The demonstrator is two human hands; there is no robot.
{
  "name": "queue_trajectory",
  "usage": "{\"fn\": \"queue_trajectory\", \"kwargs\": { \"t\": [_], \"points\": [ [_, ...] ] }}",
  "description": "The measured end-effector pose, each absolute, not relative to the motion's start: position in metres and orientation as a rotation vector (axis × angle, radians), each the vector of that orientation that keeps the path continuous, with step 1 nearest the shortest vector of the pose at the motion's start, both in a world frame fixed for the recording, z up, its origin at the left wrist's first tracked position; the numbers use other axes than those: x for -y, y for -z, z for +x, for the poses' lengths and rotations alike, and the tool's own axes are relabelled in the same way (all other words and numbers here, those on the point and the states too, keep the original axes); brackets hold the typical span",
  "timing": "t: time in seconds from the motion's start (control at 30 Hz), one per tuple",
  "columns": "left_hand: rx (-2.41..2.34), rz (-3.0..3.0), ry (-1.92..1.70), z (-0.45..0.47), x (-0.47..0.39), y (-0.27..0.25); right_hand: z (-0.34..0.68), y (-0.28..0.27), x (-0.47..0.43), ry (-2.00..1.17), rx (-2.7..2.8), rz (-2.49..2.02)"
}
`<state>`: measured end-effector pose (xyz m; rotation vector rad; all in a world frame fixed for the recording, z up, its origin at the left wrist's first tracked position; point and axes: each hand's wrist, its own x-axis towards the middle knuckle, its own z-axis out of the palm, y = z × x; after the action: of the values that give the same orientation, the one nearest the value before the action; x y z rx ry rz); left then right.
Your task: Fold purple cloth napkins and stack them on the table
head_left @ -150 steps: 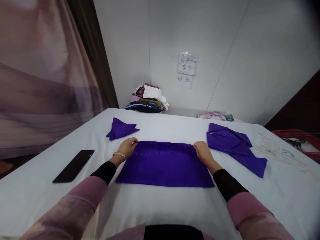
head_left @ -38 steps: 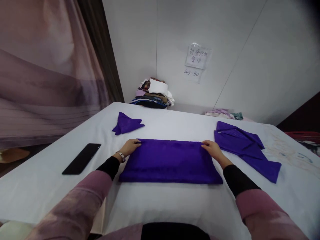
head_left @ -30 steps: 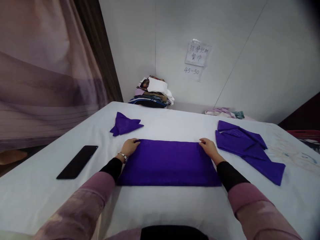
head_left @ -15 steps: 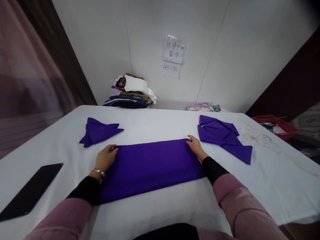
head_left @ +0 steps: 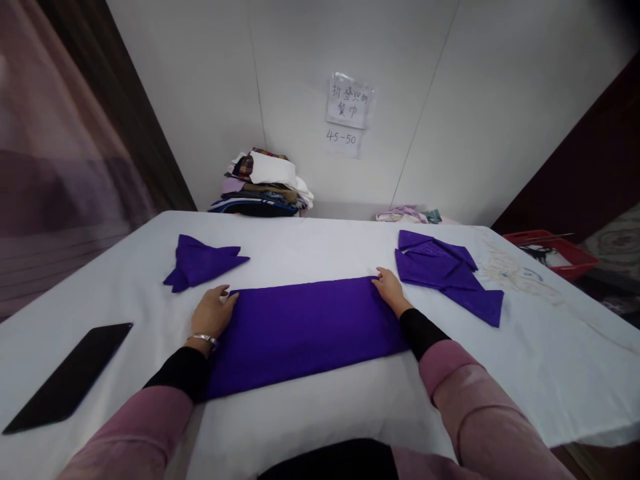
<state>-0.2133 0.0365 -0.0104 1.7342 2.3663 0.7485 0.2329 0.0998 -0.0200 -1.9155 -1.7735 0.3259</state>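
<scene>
While the purple cloth (head_left: 305, 333) lies flat, roughly rectangular, on the white-covered bench (head_left: 320, 250), both hands are at its far corners. Left hand (head_left: 210, 317): grip slightly parted, thumb at the cloth. Right hand (head_left: 391, 292): thumb and forefinger close together; cannot tell whether either pinches fabric. Beyond: folded purple piece (head_left: 203, 262) to the left, larger purple bundle (head_left: 443, 270) to the right; black slab (head_left: 70, 380) nearer, far left.

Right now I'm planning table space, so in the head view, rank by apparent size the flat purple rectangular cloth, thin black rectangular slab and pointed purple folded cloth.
1. Flat purple rectangular cloth
2. Thin black rectangular slab
3. Pointed purple folded cloth, though farthest away
</scene>
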Motion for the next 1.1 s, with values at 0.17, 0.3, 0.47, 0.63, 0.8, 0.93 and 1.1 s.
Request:
{"fn": "queue_trajectory", "kwargs": {
  "t": [0.17, 0.3, 0.47, 0.63, 0.8, 0.93, 1.1],
  "points": [
    [-2.084, 2.126, -0.833, -0.177, 0.017, 0.009, 0.184, 0.006, -0.043, -0.304, 2.025, -1.586],
    [-1.688, 2.538, -0.556, -0.124, 0.068, 0.022, 0.104, 0.002, 0.033, -0.483, 2.414, -1.176],
    [-1.69, 2.651, -0.325, -0.102, 0.082, 0.047, 0.053, 0.007, 0.069, -0.595, 2.559, -1.13],
    [-1.77, 2.575, -0.241, -0.101, 0.075, 0.048, 0.115, 0.022, 0.058, -0.464, 2.55, -1.437],
    [-1.778, 2.493, -0.208, -0.097, 0.075, 0.043, 0.233, 0.035, 0.064, -0.242, 2.287, -2.029],
    [-1.765, 2.418, -0.252, -0.099, 0.073, 0.042, 0.263, 0.034, 0.075, -0.092, 2.097, -2.203],
    [-1.878, 2.332, -0.37, -0.112, 0.061, 0.027, 0.198, 0.011, 0.067, -0.163, 2.291, -1.82]
  ]
}}
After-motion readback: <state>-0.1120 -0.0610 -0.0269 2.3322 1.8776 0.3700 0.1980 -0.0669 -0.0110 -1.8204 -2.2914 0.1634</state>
